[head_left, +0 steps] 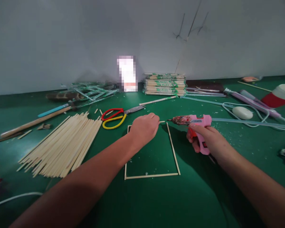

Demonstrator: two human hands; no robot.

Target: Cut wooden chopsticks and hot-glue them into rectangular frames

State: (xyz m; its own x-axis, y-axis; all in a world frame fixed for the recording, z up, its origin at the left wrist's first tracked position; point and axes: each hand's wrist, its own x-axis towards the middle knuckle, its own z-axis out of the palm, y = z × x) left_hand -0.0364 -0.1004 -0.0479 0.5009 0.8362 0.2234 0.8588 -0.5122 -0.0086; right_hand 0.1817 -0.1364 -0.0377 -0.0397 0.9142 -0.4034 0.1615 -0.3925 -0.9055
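Observation:
My right hand (206, 137) is wrapped round a pink hot glue gun (203, 122), its nozzle pointing left. A clear glue stick (249, 123) runs out of the gun's back end. My left hand (146, 126) is closed on a thin wooden stick (161, 122), whose tip pokes out just short of the nozzle. Below my hands, several sticks on the green table form a square frame (152, 176). The frame's right-hand stick (173, 148) ends at the top close to the nozzle. My left hand and forearm hide part of the frame's far and left sides.
Left of the frame lies a fan of loose wooden sticks (64, 145). Scissors (123, 115) with red and yellow handles rest beyond it. Packaged chopsticks (165, 85) and a lit, blurred-out screen (127, 73) stand by the wall. White cable (228, 109) and a red-white cup (281, 95) are at right.

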